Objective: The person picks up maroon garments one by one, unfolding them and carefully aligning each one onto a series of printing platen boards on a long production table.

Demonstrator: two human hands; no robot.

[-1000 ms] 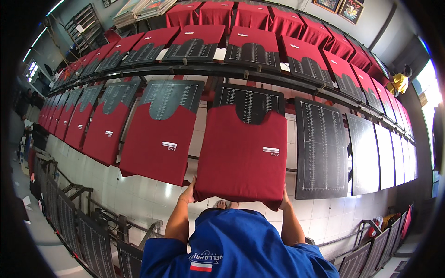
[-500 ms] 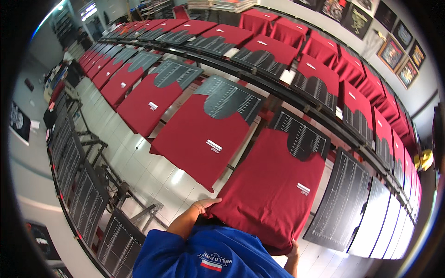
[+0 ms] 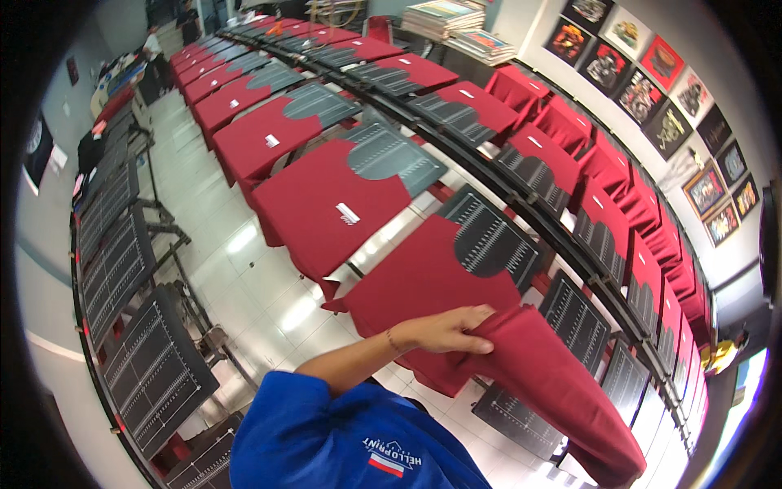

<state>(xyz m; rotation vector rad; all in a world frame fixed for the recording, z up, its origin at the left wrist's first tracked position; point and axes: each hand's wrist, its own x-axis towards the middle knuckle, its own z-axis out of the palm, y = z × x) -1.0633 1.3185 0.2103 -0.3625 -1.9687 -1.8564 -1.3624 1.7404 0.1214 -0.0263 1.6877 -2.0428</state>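
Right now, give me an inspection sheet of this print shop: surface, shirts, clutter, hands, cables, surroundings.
Surface: dark ruled platen, half covered.
Job's things: red shirt on that platen; red bundle draped to the right of the hand.
Clutter: stacked sheets at the far end.
Hands: left hand grips the red cloth; right hand not in view.
Cables: nothing seen.
Surroundings: rows of red shirts on platens, bare platens at left, framed prints on the wall, tiled floor.

Red shirt (image 3: 538, 367) matt soft cloth; floor tiles (image 3: 244, 269) glossy; grey platens (image 3: 489, 240) matt, smooth.
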